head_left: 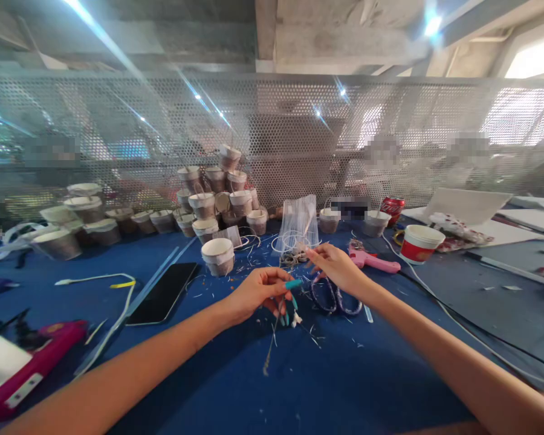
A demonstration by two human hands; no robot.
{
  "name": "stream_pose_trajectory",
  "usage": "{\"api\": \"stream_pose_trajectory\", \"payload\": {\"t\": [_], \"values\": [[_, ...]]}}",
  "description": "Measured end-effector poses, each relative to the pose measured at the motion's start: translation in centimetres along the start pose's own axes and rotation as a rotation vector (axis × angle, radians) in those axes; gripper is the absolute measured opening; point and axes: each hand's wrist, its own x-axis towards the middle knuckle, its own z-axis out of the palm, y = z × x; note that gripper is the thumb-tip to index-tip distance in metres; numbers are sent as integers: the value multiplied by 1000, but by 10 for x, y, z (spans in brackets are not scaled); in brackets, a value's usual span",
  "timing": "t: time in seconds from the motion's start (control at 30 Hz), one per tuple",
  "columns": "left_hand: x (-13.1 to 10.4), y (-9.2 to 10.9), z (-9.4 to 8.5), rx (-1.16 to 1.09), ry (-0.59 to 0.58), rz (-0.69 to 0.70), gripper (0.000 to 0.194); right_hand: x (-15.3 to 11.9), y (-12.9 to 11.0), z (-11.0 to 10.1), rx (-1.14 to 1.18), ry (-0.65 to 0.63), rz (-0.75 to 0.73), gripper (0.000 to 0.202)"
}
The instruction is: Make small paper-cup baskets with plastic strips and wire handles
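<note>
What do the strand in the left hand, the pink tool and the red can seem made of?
Strand: possibly twine or wire, dull, thin, rough-looking at its lower end. Pink tool: likely plastic, smooth and evenly coloured. Red can: probably metal, glossy print, drinks-can shape.

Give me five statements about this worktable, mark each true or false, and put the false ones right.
1. The left hand holds a thin brown strand. True.
2. The black rectangular phone lies to the right of both hands. False: the phone lies to the left of the left hand.
3. A red metal drink can stands behind a red-and-white paper cup. True.
4. The pink plastic gun-shaped tool is in the left hand. False: that tool lies on the blue table, close to the right hand.
5. None of the grey-brown cups with white rims are stacked. False: several are piled up.
</note>
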Motion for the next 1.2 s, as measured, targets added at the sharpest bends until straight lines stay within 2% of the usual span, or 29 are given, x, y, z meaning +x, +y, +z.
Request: {"api": "stream_pose_trajectory", "payload": {"t": [0.07,0.1,0.17,0.23,0.27,0.37,0.47,0.57,0.63,0.73,0.8,0.93,1.03,1.13,1.2], "values": [[3,-4,-8,-91,70,18,25,-3,2,-10,-426,147,22,50],[5,-6,-12,-135,104,25,25,-6,2,-14,-577,146,46,51],[9,-10,-19,-219,163,41,25,-12,4,-17,-734,11,101,48],[12,-14,-24,-296,211,57,25,-17,6,-14,-791,-124,129,52],[14,-15,-26,-325,227,65,25,-19,7,-11,-813,-143,130,58],[16,-17,-28,-368,241,73,23,-18,11,-3,-816,-115,156,74],[16,-17,-28,-380,235,76,21,-12,12,-3,-725,-157,297,86],[14,-17,-29,-403,223,82,19,-8,9,-11,-703,-170,346,85],[14,-16,-29,-423,216,80,19,-11,5,-17,-763,-81,268,74],[13,-16,-30,-448,199,77,18,-16,-3,-22,-973,189,150,53],[13,-15,-29,-465,190,77,16,-16,-4,-24,-1056,320,104,42],[12,-13,-28,-482,190,71,12,-5,3,-27,-891,410,-4,32],[10,-12,-28,-497,204,60,12,7,13,-28,-708,500,-143,31],[10,-12,-30,-588,215,39,9,16,22,-29,-456,595,-303,32],[10,-10,-34,-693,182,39,5,20,26,-28,-248,617,-321,32]]}}
